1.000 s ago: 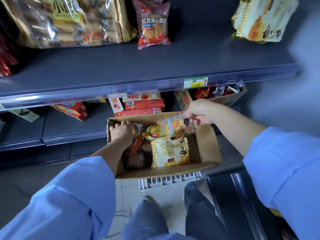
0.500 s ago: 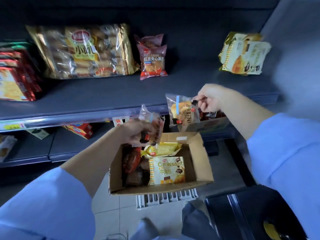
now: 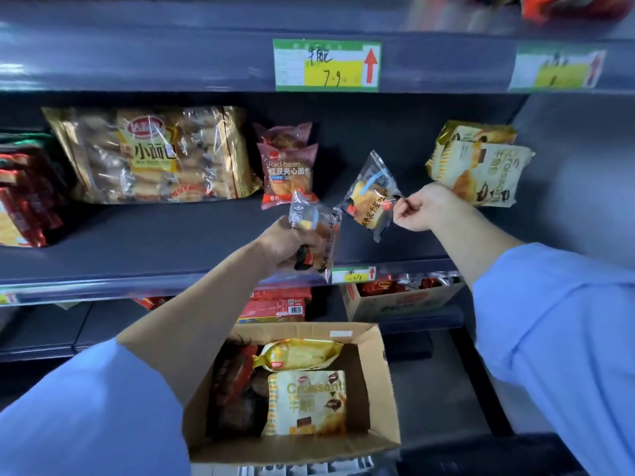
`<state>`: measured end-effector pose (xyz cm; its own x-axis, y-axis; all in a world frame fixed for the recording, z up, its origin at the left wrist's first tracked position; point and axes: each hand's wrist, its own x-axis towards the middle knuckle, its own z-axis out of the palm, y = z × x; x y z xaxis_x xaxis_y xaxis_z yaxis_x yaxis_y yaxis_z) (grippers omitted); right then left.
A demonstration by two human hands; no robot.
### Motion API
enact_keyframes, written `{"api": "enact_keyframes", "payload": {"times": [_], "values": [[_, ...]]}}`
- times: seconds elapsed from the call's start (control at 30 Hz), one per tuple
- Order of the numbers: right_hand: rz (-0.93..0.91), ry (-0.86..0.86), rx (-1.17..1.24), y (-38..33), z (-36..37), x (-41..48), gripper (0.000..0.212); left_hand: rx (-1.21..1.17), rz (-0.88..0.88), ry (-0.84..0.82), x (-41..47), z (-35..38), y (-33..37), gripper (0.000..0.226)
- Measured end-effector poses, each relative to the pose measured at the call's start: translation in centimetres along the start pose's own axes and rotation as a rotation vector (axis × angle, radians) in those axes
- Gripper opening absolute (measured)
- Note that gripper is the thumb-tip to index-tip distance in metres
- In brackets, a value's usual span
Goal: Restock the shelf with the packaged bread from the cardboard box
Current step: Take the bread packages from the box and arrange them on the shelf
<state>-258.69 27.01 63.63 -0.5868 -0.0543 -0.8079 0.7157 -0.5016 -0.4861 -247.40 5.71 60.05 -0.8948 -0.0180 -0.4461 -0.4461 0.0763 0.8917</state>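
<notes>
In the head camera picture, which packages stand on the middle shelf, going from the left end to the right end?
red packs → large bag of small breads → red bean bread packets → croissant packets

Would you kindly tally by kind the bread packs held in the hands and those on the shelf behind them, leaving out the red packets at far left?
clear bread packs, held: 2
red bean bread packs: 2
croissant packs: 2
large mini bread bag: 1
Total: 7
</notes>
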Motion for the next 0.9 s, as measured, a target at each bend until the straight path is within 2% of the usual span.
{"api": "enact_keyframes", "payload": {"times": [0.17,0.27,0.37,0.4,0.47,0.53,0.6,0.77,0.9], "values": [[0.059,-0.043,0.131,-1.5,0.7,5.4,0.037,-0.036,0.009,0.099,2.8,0.8,1.7,0.019],[0.047,-0.046,0.096,-2.2,1.0,8.6,0.039,-0.040,-0.025,0.182,4.5,1.1,2.0,0.019],[-0.022,0.039,-0.021,-3.2,0.9,11.4,0.035,-0.047,-0.034,0.206,5.6,1.6,2.7,0.019],[-0.063,0.089,-0.112,-3.5,0.9,12.1,0.033,-0.047,-0.038,0.215,5.9,1.7,3.0,0.020],[-0.243,0.234,-0.517,-3.8,1.1,13.0,0.029,-0.046,-0.051,0.236,6.4,1.8,3.4,0.019],[-0.492,0.400,-0.965,-4.0,1.4,14.0,0.039,-0.050,-0.074,0.246,6.7,1.9,3.5,0.012],[-0.571,0.506,-1.184,-4.1,1.8,13.9,0.056,-0.048,-0.082,0.239,7.1,2.1,3.5,0.032],[-0.514,0.200,-1.668,-3.8,3.8,14.1,0.112,-0.012,-0.084,0.219,7.6,2.6,3.5,0.033],[-0.488,0.047,-1.757,-3.6,5.2,15.5,0.131,-0.003,-0.104,0.253,8.0,3.0,3.9,0.047]]}}
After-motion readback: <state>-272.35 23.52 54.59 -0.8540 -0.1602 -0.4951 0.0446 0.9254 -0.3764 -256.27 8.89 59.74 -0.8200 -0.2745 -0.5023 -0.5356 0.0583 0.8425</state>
